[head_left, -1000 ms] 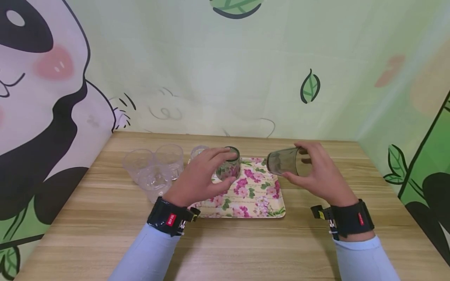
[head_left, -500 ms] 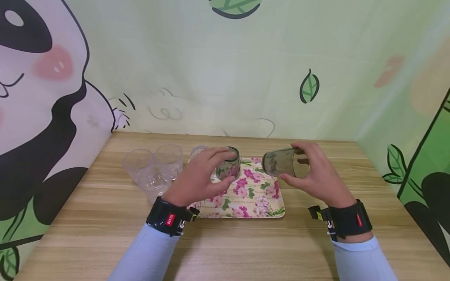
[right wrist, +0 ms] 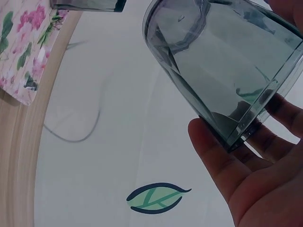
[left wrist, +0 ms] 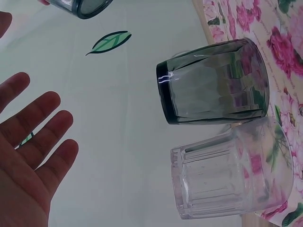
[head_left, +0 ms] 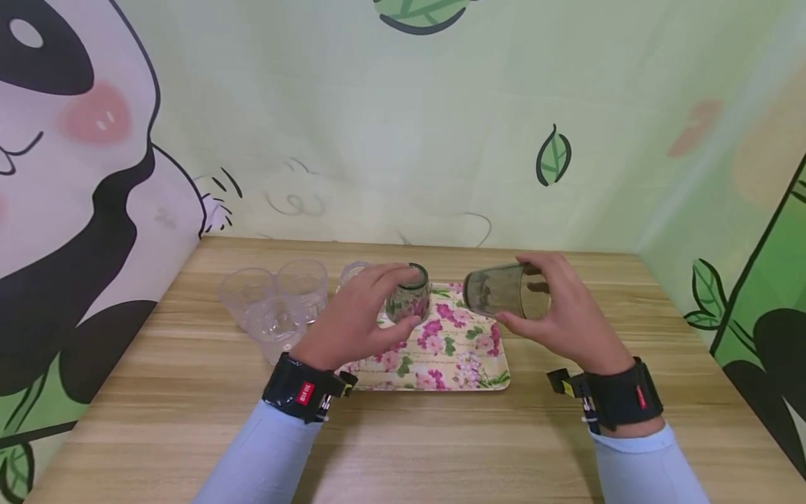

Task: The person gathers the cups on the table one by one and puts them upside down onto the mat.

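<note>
My right hand [head_left: 563,311] grips a grey tinted drinking glass [head_left: 492,290] near its rim, thumb and fingers on opposite sides. The glass lies tilted on its side above the tray's right part, base pointing left. My left hand [head_left: 360,315] hovers over the left of the floral tray [head_left: 434,353], fingers apart and loosely bent, holding nothing. Close by its fingertips in the head view, a second grey glass [left wrist: 213,85] stands upside down on the tray. Next to that one is an inverted clear glass [left wrist: 229,170], mostly hidden behind my left hand in the head view.
Three clear glasses [head_left: 302,283] stand grouped on the wooden table [head_left: 157,392], left of the tray. Behind the table's back edge hangs a pale green cloth [head_left: 403,154] printed with leaves and a panda. Both wrists carry black straps [head_left: 623,392].
My right hand has shifted a little left with the grey glass, bringing it nearer the one on the tray. My left hand has stayed in place.
</note>
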{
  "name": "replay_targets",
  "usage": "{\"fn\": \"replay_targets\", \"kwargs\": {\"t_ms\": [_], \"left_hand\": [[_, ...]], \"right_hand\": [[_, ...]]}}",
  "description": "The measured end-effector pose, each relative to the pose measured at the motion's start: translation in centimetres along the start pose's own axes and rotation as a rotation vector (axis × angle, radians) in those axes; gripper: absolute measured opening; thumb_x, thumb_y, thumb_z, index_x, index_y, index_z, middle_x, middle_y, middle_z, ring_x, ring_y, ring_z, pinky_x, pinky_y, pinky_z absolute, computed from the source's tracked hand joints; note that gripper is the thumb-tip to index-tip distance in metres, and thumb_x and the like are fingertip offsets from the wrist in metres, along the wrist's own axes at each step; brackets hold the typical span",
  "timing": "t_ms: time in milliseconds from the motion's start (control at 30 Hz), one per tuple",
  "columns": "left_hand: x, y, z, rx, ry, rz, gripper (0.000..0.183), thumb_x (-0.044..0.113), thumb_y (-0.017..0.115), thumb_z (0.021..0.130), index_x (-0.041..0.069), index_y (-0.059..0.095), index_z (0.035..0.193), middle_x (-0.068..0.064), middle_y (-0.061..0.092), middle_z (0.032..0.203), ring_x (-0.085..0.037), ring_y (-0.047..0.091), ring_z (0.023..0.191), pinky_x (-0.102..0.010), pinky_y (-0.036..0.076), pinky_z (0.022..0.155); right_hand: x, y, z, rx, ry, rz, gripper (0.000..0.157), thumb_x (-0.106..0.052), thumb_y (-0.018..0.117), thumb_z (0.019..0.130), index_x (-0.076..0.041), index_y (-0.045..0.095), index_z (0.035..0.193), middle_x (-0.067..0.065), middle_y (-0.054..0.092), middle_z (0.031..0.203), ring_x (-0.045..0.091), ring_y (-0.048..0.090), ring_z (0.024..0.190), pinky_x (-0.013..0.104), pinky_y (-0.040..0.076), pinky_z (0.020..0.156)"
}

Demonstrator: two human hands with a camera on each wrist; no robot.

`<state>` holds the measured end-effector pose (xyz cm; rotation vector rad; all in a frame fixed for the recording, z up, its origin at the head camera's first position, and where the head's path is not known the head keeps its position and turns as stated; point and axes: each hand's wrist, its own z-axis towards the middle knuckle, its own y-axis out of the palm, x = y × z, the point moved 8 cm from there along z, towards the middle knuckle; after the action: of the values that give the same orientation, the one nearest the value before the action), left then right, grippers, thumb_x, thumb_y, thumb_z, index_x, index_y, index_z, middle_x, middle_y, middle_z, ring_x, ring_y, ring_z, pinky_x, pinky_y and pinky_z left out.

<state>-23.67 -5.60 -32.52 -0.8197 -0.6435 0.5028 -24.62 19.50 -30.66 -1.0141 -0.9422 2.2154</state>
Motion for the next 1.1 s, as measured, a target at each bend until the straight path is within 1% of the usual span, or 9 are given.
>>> {"fn": "replay_targets", "kwargs": {"t_ms": [167,333,567,733,933,1100], "left_hand": [[-0.1,0.0,-0.1,-0.008,-0.022,-0.006,0.063,0.042,0.067,0.092,0.015,0.049,0.146,-0.012,0.060,0.145,-0.026,0.053,0.133,-0.049,0.053,0.110],[0.2,-0.1,0.0,-0.008,-0.003,-0.001,0.063,0.040,0.067,0.092,0.015,0.048,0.146,-0.012,0.060,0.145,-0.026,0.053,0.134,-0.048,0.052,0.112],[0.3,0.0,0.1,-0.001,0.014,-0.001,0.062,0.039,0.067,0.091,0.013,0.050,0.145,-0.011,0.061,0.144,-0.026,0.053,0.134,-0.048,0.052,0.112],[0.2,0.1,0.1,0.000,0.023,0.001,0.062,0.038,0.067,0.091,0.012,0.051,0.144,-0.011,0.060,0.145,-0.026,0.053,0.135,-0.048,0.050,0.113],[0.4,0.1,0.0,-0.007,0.028,-0.003,0.061,0.038,0.067,0.091,0.012,0.051,0.144,-0.011,0.060,0.146,-0.026,0.052,0.135,-0.048,0.050,0.113],[0.4,0.2,-0.1,-0.006,0.032,-0.010,0.062,0.037,0.068,0.090,0.012,0.051,0.143,-0.011,0.060,0.145,-0.025,0.053,0.134,-0.048,0.051,0.112]], "right_hand": [[-0.5,0.1,0.1,-0.003,-0.010,0.017,0.088,-0.022,0.092,0.069,-0.006,0.045,0.141,0.018,0.053,0.129,0.031,0.052,0.117,0.059,0.062,0.090],[-1.0,0.4,0.0,-0.018,-0.020,0.031,0.088,-0.021,0.092,0.068,-0.006,0.045,0.141,0.018,0.053,0.131,0.033,0.053,0.118,0.059,0.061,0.092],[-1.6,0.5,-0.1,-0.010,-0.072,0.042,0.085,-0.020,0.092,0.068,-0.007,0.047,0.139,0.018,0.054,0.131,0.030,0.054,0.116,0.057,0.063,0.089],[-2.0,0.5,-0.2,-0.003,-0.106,0.037,0.084,-0.019,0.091,0.069,-0.006,0.047,0.139,0.019,0.054,0.130,0.032,0.054,0.116,0.058,0.063,0.087],[-2.2,0.4,-0.4,0.003,-0.112,0.035,0.084,-0.019,0.091,0.069,-0.007,0.047,0.140,0.019,0.054,0.131,0.033,0.054,0.117,0.059,0.063,0.087],[-2.5,0.3,-0.4,0.018,-0.128,0.033,0.086,-0.021,0.092,0.067,-0.007,0.048,0.140,0.019,0.055,0.130,0.030,0.055,0.116,0.057,0.063,0.086]]}}
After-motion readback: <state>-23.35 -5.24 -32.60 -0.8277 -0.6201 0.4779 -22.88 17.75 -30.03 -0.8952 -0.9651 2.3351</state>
